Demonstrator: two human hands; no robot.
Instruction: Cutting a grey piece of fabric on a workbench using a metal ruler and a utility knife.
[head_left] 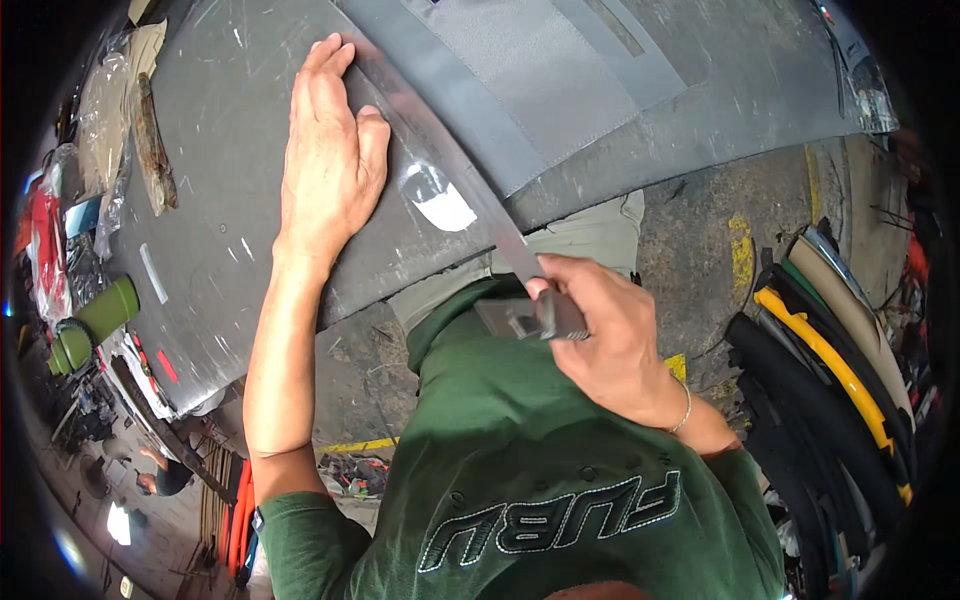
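A long metal straightedge (425, 130) lies aslant across the dark work table (230, 120), its near end reaching past the table's front edge. My left hand (330, 165) rests flat on the table to its left, fingers stretched forward, the fingertips close by its edge. At the near end, my right hand (610, 325) is closed around the straightedge, together with a short dark grey flat piece (510, 318) set across it. I cannot make out what that piece is. Right of the straightedge lies a grey sheet (545, 85) with a lighter, textured band and a stitched-looking line.
Rolls of black, yellow and tan material (825, 345) stand at the right. On the left edge are a green bottle (105, 310), plastic-wrapped packets (50, 235) and a worn brown strip (152, 150). Another person (165, 472) is at the lower left.
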